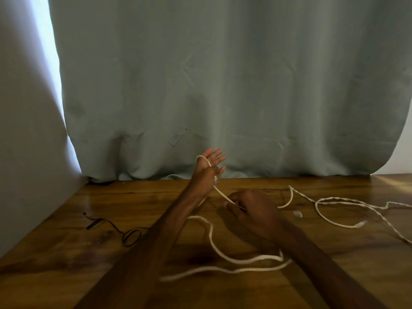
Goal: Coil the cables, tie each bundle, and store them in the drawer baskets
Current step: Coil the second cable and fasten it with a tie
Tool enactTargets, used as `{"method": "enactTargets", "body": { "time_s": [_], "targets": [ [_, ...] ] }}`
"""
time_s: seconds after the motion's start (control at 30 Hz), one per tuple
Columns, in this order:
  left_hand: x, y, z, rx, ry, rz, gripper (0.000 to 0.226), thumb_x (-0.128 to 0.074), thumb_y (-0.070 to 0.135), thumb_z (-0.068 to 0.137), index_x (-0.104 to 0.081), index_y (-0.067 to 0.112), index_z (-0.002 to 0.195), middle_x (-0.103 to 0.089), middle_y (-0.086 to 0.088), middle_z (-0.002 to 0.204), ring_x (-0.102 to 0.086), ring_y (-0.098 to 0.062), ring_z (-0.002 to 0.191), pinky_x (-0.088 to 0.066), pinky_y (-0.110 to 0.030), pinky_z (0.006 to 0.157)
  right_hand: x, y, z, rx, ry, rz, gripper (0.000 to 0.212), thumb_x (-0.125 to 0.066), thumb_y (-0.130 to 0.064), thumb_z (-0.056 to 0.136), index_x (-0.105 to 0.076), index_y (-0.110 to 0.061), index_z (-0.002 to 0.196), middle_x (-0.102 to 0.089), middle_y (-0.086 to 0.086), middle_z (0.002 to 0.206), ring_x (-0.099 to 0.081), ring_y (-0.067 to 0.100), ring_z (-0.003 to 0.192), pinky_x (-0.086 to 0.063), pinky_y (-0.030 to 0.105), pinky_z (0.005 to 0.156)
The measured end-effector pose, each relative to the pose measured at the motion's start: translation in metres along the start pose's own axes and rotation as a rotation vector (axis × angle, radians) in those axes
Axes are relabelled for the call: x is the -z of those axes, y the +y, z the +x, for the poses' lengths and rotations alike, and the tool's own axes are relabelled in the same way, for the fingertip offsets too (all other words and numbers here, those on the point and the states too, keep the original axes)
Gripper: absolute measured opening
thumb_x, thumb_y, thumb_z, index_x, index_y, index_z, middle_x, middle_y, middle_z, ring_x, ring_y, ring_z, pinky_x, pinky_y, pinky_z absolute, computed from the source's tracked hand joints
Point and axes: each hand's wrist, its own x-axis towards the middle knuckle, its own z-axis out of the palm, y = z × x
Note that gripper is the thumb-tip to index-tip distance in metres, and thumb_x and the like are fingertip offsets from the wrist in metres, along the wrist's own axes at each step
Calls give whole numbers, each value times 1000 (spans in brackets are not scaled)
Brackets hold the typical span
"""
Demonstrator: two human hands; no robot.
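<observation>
The white cable (220, 193) looks light, limp and smooth, and is probably best pinched close to the forming loop. It hooks over the thumb of the raised left hand (208, 168), whose fingers are spread straight, and runs down to the right hand (252, 210), which pinches it just above the wooden table (55, 253). Three cables appear: this one, a twisted white cable (334, 198) at right, and a thin black cable (131, 236) at left.

Grey-green curtain (223, 85) behind wooden table (66, 275)
</observation>
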Motion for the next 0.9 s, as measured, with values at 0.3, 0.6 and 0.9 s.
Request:
{"method": "enactTargets", "body": {
  "time_s": [0.3,0.6,0.9],
  "targets": [
    [11,-19,-7,-153,-17,299,53,-34,-15,100,-28,23,138,-51,-16,146,-59,-25,119,-50,-39,100,9,-2,2,-72,25,123,11,-68,-23,91,-79,-23,88,-73,-10,81,-66,4,75,-54,28,67],
    [16,-27,-12,-376,-47,537,58,-36,-10,99,-23,19,147,-55,-12,138,-65,-24,110,-56,-33,93,24,19,-2,-655,-18,709,37,-69,-39,96,-73,-5,81,-59,2,49,-56,13,42,-50,26,48],
    [32,-37,-11,-414,-96,677,65,-36,-15,95,-21,24,145,-58,-12,126,-65,-23,101,-56,-32,90,38,30,12,-768,-227,1672,29,-40,-11,107,-62,6,117,-30,-7,53,-28,3,34,-18,13,28]
  ]
}}
